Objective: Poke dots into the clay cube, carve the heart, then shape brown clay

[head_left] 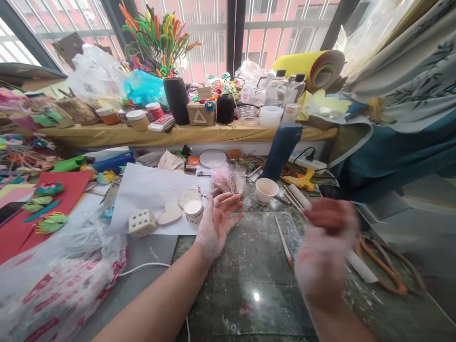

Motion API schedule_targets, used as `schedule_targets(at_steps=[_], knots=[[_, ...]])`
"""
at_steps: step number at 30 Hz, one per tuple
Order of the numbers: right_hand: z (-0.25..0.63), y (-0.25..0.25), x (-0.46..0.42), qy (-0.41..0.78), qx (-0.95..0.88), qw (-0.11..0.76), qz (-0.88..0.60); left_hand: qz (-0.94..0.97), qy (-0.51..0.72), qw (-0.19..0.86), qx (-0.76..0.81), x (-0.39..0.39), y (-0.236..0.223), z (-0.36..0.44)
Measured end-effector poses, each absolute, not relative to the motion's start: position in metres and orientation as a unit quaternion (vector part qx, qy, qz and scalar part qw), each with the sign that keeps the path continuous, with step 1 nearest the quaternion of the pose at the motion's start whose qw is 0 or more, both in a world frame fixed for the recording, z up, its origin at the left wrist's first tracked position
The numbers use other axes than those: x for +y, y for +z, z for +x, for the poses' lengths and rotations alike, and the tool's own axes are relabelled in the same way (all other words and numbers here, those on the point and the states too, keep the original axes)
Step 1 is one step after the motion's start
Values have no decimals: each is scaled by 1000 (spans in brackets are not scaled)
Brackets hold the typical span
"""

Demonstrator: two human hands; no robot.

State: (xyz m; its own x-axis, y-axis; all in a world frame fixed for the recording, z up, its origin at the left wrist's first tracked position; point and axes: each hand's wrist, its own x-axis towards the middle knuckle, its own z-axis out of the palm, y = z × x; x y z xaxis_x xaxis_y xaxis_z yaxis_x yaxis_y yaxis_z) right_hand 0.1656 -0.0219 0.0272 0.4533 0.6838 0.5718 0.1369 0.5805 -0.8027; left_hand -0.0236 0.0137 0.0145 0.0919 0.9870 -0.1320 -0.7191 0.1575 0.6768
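Note:
My left hand [221, 222] is held palm up over the work surface, its fingers stretched and apart, with nothing in it. Close beside its thumb stands a small jar [194, 213] with white content. A heart-shaped pale piece [170, 213] and a white die [142, 223] lie on the white paper [142, 187]. Motion smears my right hand [327, 251], raised at the right; its fingers seem curled, but whether they hold anything is unclear. Between the hands a thin stick tool [282, 236] lies on a clear sheet [256, 270], with a paper cup [266, 191] behind it.
A yellow glue gun [301, 180], a white roller [362, 267] and orange-handled scissors [388, 280] lie at the right. A dark blue cylinder [281, 151] stands behind the cup. Plastic bags [64, 280] fill the left front. The back shelf [221, 136] is crowded with jars and bottles.

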Motion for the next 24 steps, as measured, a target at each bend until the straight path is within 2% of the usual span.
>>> schedule_targets(at_steps=[2, 3, 4, 6, 9, 12, 15, 18, 20, 22, 24], knots=[[153, 19, -32, 270, -643, 574, -429, 214, 588, 718, 304, 13, 17, -26], [150, 15, -36, 302, -676, 516, -430, 204, 590, 712, 321, 14, 18, -28], [147, 12, -39, 326, -678, 496, -433, 195, 600, 697, 340, 15, 19, -30], [145, 8, -41, 387, -610, 526, -448, 194, 627, 654, 377, 17, 19, -31], [140, 8, -40, 559, -428, 553, -445, 256, 636, 600, 412, 14, 19, -27], [130, 15, -39, 740, -245, 521, -349, 376, 602, 554, 436, 2, 21, -17], [122, 22, -40, 826, -140, 476, -268, 576, 525, 484, 398, -13, 27, -13], [129, 26, -38, 817, -91, 490, -291, 706, 444, 437, 337, -21, 32, -16], [145, 29, -35, 780, -105, 521, -331, 710, 431, 453, 323, -22, 32, -19], [166, 32, -31, 692, -164, 593, -378, 656, 461, 496, 332, -18, 27, -21], [183, 35, -29, 526, -240, 693, -431, 551, 511, 560, 349, -11, 20, -20]])
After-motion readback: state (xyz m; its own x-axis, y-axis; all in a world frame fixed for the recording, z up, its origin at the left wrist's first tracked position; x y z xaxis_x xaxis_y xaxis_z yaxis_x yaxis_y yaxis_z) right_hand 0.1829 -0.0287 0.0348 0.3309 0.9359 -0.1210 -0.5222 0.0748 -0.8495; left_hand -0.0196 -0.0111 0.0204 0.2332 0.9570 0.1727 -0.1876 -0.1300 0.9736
